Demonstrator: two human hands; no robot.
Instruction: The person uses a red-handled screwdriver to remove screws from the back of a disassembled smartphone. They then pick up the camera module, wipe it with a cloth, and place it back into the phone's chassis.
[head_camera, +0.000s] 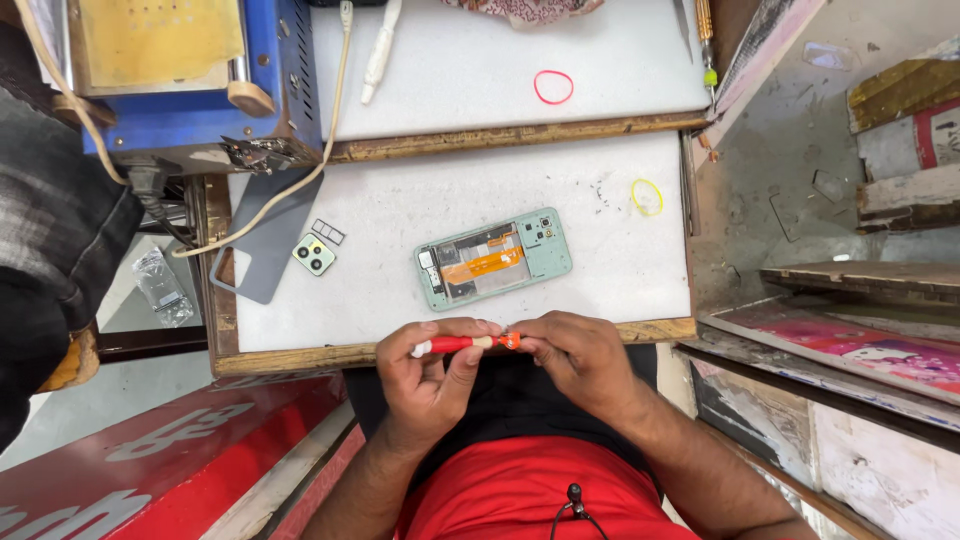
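Now both hands, left (425, 375) and right (580, 360), pinch a red screwdriver (465, 343) between them, near the opened phone (492, 258).

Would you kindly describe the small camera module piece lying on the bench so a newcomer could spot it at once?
Start at the white worktop with the wooden front edge. Left of the opened green phone, beside the grey back cover, lies the camera module. It alone is a small pale green square with dark round lenses.
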